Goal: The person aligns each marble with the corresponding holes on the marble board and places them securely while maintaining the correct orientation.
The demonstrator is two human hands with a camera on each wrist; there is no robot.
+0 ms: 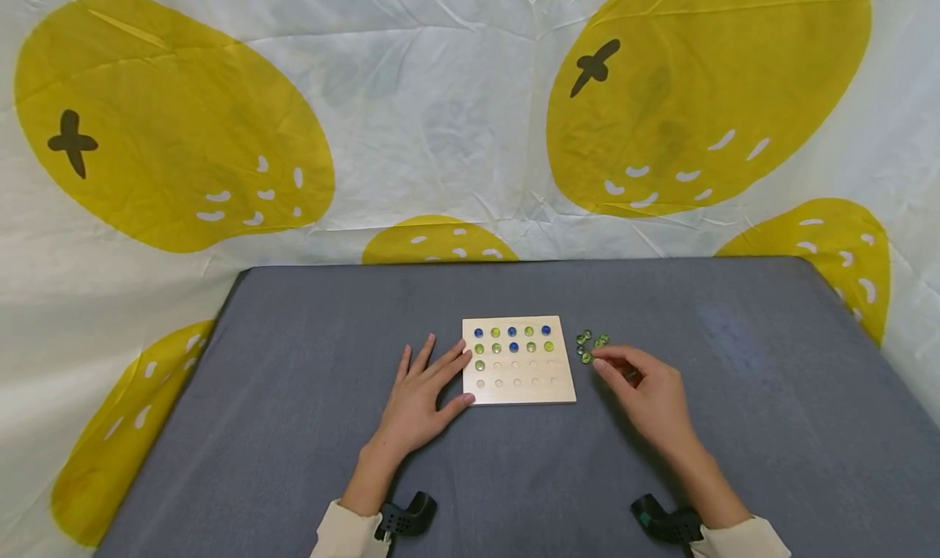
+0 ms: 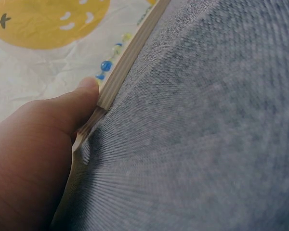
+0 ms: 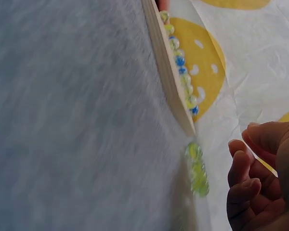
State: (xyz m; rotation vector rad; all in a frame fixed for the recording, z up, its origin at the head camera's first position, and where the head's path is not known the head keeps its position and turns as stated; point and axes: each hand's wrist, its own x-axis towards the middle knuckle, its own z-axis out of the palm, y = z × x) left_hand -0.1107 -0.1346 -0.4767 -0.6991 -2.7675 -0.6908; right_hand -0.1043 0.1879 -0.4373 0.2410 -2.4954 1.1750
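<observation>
A pale wooden board [image 1: 517, 392] with rows of shallow holes lies on the table. Blue and green glass marbles [image 1: 512, 347] fill its two far rows, and one green marble [image 1: 480, 365] sits at the left of the third. My left hand [image 1: 417, 407] rests at the board's left side, fingers spread, thumb at the near corner. To the board's right lies a small cluster of green marbles [image 1: 586, 357]. Beside it hovers my right hand [image 1: 654, 399], thumb and forefinger bent toward each other. No marble shows between those fingertips in the right wrist view.
Grey cloth [image 1: 294, 362] covers the table. A white curtain with yellow shapes [image 1: 441, 134] hangs behind its far edge. Dark devices [image 1: 411, 515] are worn at both wrists, by the pale sleeves.
</observation>
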